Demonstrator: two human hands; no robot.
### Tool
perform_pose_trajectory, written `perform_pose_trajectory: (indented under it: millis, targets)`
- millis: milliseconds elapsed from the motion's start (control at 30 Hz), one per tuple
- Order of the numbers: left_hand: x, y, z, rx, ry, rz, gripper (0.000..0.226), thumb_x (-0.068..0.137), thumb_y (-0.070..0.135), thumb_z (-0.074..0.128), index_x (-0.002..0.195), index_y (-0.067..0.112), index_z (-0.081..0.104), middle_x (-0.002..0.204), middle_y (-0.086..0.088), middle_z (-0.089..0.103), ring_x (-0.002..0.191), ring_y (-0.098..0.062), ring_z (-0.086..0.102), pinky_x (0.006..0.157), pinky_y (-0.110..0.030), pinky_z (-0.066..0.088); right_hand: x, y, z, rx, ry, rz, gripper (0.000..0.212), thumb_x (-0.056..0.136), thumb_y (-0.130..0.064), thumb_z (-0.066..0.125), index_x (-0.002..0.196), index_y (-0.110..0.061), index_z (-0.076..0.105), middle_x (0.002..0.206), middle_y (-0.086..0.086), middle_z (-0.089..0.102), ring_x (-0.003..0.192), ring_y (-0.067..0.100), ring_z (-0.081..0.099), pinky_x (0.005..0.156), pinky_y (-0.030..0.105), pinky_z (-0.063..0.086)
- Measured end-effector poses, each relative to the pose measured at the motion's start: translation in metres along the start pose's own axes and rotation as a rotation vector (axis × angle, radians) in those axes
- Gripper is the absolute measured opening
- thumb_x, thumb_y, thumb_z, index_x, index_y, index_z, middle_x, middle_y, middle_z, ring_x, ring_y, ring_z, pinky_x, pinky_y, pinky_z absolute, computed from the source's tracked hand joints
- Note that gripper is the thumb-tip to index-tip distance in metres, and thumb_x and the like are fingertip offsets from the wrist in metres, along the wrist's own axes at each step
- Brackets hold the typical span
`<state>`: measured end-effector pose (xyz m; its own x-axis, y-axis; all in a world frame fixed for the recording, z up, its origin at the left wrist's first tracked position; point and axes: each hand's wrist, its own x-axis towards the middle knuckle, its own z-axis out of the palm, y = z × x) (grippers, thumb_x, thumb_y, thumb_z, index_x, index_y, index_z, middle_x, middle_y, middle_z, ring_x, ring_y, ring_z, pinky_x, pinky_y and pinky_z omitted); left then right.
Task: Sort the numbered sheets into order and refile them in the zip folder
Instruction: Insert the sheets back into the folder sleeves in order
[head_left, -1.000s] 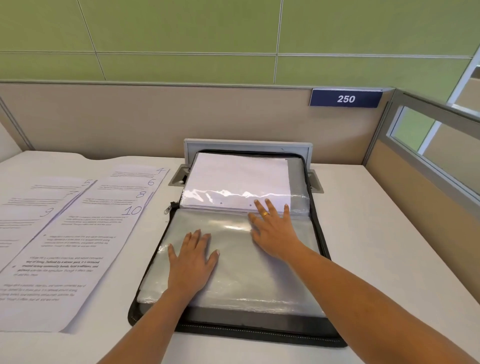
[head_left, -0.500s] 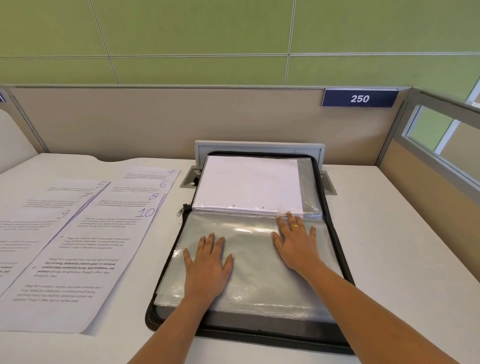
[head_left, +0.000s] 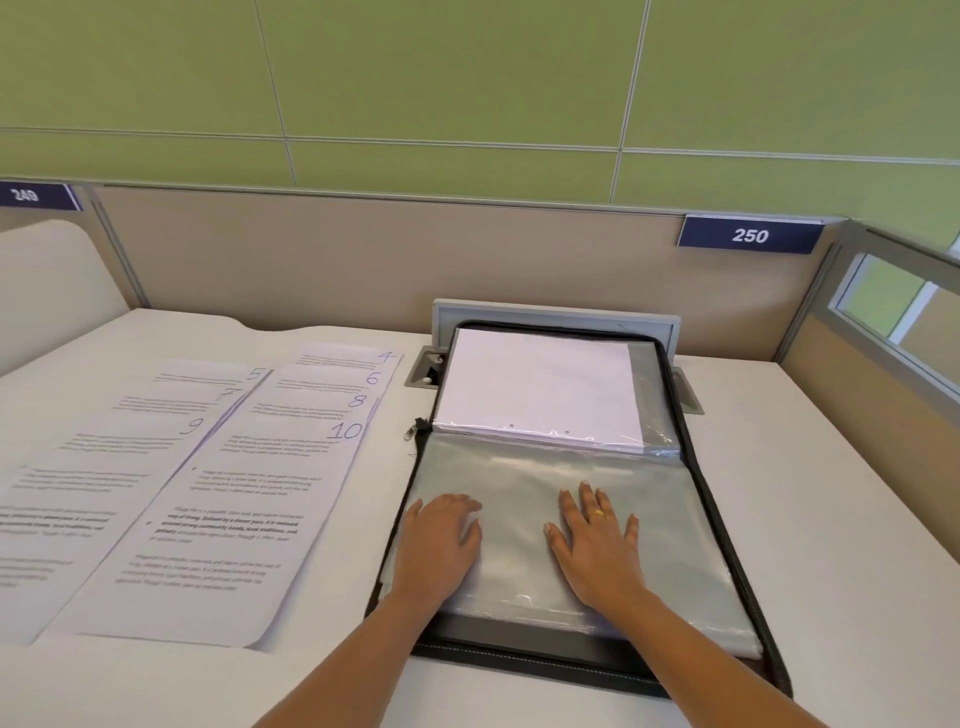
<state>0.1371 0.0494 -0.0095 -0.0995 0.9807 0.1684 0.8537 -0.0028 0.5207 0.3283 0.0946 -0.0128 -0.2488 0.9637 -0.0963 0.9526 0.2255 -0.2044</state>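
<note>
A black zip folder (head_left: 727, 530) lies open on the white desk, with clear plastic sleeves (head_left: 519, 478) on its near half and a white sheet (head_left: 535, 384) in a sleeve on its far half. My left hand (head_left: 441, 540) lies flat on the near sleeves, fingers together. My right hand (head_left: 592, 540), wearing a gold ring, presses flat on the same sleeves with fingers spread. Left of the folder lie two fanned columns of numbered sheets: 4, 6, 8, 10 (head_left: 249, 499) and 5, 7, 9 (head_left: 98, 467).
A grey cable-port flap (head_left: 556, 312) stands open behind the folder against the beige partition. A glass side panel (head_left: 893, 306) bounds the desk on the right. Signs reading 250 (head_left: 750, 235) and 249 (head_left: 26, 195) hang on the partition.
Both hands have slid back toward me over the sleeves, the right one away from the folder's spine. The view has turned to the left.
</note>
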Motion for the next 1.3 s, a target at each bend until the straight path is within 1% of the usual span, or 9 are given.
perform_pose_trajectory:
  millis: [100,267,467,600,833,967,1033,1133,1300]
  targets:
    - [-0.002,-0.022,-0.027,-0.082,0.146,0.027,0.022,0.092,0.022,0.053,0.110,0.022,0.067,0.113,0.010,0.065,0.110,-0.008,0.056,0.106,-0.025,0.028,0.002,-0.024,0.002,0.011,-0.007,0.011,0.059,0.099,-0.049,0.019,0.151,-0.025,0.006,0.159,0.003,-0.003,0.146,0.021,-0.005,0.114,0.054,0.001]
    - [0.005,-0.076,-0.076,-0.107,0.268,-0.054,0.027,0.080,0.025,0.052,0.095,0.015,0.073,0.096,0.003,0.071,0.088,-0.017,0.066,0.091,-0.040,0.046,0.015,-0.071,0.009,0.036,-0.012,-0.025,0.058,0.099,-0.049,0.021,0.151,-0.026,0.010,0.159,0.001,-0.001,0.146,0.020,-0.004,0.115,0.053,0.002]
    - [0.021,-0.149,-0.114,-0.057,0.291,-0.116,0.014,0.084,0.012,0.065,0.095,0.013,0.072,0.097,0.000,0.072,0.067,-0.016,0.060,0.089,-0.036,0.046,0.046,-0.139,0.021,0.138,0.032,-0.114,0.053,0.099,-0.048,0.030,0.146,-0.024,0.027,0.158,-0.001,0.013,0.145,0.016,0.008,0.117,0.042,0.006]
    - [0.037,-0.189,-0.129,0.002,0.244,-0.136,0.018,0.089,0.017,0.061,0.106,0.016,0.068,0.110,0.003,0.067,0.103,-0.017,0.061,0.096,-0.029,0.033,0.078,-0.183,0.021,0.246,0.091,-0.181,0.047,0.097,-0.041,0.041,0.138,-0.018,0.043,0.153,0.002,0.027,0.141,0.016,0.023,0.115,0.028,0.015]
    - [0.078,-0.235,-0.134,0.070,0.119,-0.121,0.030,0.092,0.025,0.055,0.120,0.014,0.059,0.124,0.001,0.058,0.118,-0.018,0.052,0.102,-0.037,0.037,0.143,-0.233,0.009,0.360,0.007,-0.159,0.043,0.096,-0.033,0.049,0.133,-0.010,0.047,0.144,0.005,0.039,0.134,0.017,0.033,0.104,0.022,0.025]
    - [0.099,-0.251,-0.125,0.219,-0.012,-0.153,0.050,0.097,0.041,0.040,0.143,0.021,0.035,0.153,0.001,0.027,0.143,-0.015,0.020,0.115,-0.041,0.016,0.179,-0.253,0.000,0.468,-0.083,-0.094,0.045,0.094,-0.033,0.053,0.133,-0.010,0.046,0.141,0.006,0.044,0.129,0.021,0.040,0.103,0.027,0.030]
    - [0.104,-0.256,-0.120,0.264,-0.079,-0.172,0.055,0.099,0.046,0.031,0.148,0.024,0.022,0.158,0.004,0.012,0.146,-0.014,0.006,0.117,-0.043,0.006,0.198,-0.263,-0.004,0.493,-0.093,-0.092,0.045,0.094,-0.031,0.055,0.132,-0.008,0.048,0.139,0.008,0.047,0.126,0.022,0.044,0.101,0.028,0.033]
    - [0.107,-0.259,-0.114,0.320,-0.116,-0.185,0.059,0.097,0.054,0.018,0.150,0.026,0.014,0.159,0.005,0.004,0.146,-0.013,0.000,0.117,-0.044,0.000,0.224,-0.276,-0.010,0.542,-0.066,-0.052,0.045,0.094,-0.029,0.055,0.132,-0.006,0.048,0.138,0.010,0.048,0.125,0.024,0.045,0.098,0.027,0.034]
    - [0.107,-0.259,-0.112,0.344,-0.103,-0.180,0.095,0.065,0.064,-0.017,0.150,0.028,0.011,0.159,0.007,0.004,0.146,-0.012,0.000,0.117,-0.043,-0.001,0.257,-0.282,-0.013,0.594,-0.057,0.093,0.052,0.094,-0.030,0.053,0.137,-0.003,0.041,0.141,0.014,0.042,0.128,0.028,0.041,0.097,0.028,0.034]
